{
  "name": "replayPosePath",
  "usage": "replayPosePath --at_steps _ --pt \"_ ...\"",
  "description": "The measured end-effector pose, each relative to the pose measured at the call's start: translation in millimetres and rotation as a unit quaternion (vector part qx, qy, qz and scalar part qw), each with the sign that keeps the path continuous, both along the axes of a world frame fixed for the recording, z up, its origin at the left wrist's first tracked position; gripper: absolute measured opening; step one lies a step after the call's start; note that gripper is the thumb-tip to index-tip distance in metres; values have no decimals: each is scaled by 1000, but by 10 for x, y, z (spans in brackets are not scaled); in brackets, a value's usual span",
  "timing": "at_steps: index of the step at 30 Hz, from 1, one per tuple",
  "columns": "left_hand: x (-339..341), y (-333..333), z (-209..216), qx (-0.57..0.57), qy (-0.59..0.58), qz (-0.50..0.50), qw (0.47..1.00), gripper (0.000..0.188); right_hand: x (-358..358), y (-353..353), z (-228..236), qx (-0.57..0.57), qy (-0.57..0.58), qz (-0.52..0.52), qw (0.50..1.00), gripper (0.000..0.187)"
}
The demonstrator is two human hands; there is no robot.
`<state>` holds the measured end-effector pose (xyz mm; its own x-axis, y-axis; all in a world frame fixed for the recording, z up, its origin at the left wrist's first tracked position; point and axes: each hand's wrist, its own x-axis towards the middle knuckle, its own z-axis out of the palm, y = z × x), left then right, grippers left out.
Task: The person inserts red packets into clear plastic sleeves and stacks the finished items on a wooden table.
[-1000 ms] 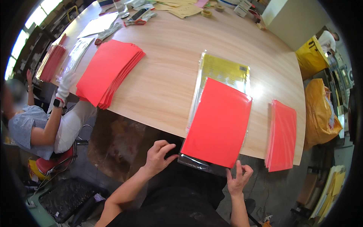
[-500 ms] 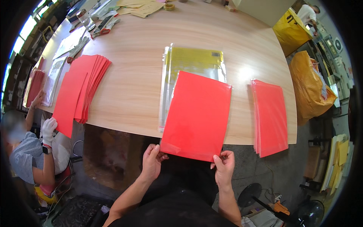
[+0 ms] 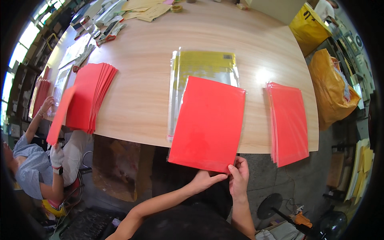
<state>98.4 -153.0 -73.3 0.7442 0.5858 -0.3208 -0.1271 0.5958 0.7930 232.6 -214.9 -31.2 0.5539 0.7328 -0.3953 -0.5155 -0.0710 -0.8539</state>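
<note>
A red sheet in a clear plastic sleeve (image 3: 208,124) is tilted up off the table's front edge, overlapping a pile of clear sleeves with a yellow-printed top (image 3: 206,62). My right hand (image 3: 239,176) pinches its lower right corner, thumb in front. Just beneath the lower edge, my left hand (image 3: 208,182) reaches across to that same corner. Its thumb points right beside the right thumb, and its other fingers are mostly hidden behind the sheet. The left hand looks closed at the corner, but whatever it pinches is hidden.
Filled red sleeves (image 3: 289,124) are stacked at the table's right. On the left lies a fanned red stack (image 3: 94,96). A seated co-worker's gloved hand (image 3: 57,156) lifts a red sheet (image 3: 61,120). Scissors (image 3: 106,39) lie far left; a black fan (image 3: 270,206) stands at lower right.
My left hand has left the sheet's lower left corner and moved right along the lower edge to my right hand. The co-worker's red sheet has swung upright, away from the stack.
</note>
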Motion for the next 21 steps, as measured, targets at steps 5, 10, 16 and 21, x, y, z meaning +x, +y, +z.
replayPosePath --at_steps 5,10,16,21 --pt "-928 305 -17 86 135 112 981 59 58 -89 76 41 -140 47 988 54" --pt "-1518 520 149 169 130 239 947 51 127 -184 -57 40 -147 104 983 52" --pt "-1295 737 311 287 158 182 927 28 126 -138 13 -1 -148 79 986 26" --pt "-1264 728 348 410 248 182 858 20 108 -140 87 -55 -369 66 926 13"
